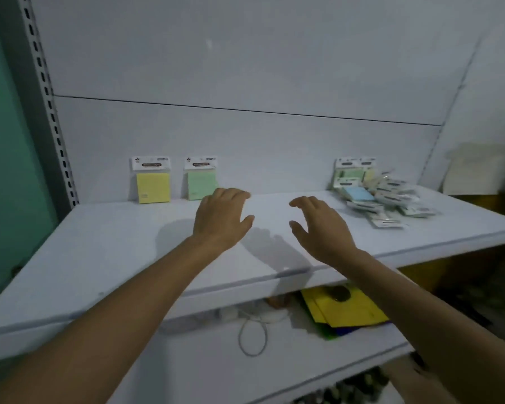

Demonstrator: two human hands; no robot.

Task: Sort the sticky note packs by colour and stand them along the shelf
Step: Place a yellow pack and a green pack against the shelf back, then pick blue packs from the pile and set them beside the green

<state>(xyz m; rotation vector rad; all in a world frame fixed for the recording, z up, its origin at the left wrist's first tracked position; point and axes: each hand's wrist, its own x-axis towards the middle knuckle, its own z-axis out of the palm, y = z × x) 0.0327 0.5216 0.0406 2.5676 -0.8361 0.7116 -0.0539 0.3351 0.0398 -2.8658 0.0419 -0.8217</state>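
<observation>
So: sorting barely begun. A yellow pack (153, 188) and a green pack (200, 185) stand apart against the back panel (260, 147). The rest lie in a heap (388, 199) at the right end of the shelf (114, 243), a blue pack (357, 193) showing. Left hand (220, 217) and right hand (318, 225) hover mid-shelf, both empty, fingers loosely spread. Next, probably: reach right and pinch one pack loose. Clear film sleeves, white card headers, square paper blocks; likely slippery.

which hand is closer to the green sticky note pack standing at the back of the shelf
Left. The left hand hovers just right of the green pack, fingertips by its lower right corner. The right hand is farther right, toward the unsorted pile.
</observation>
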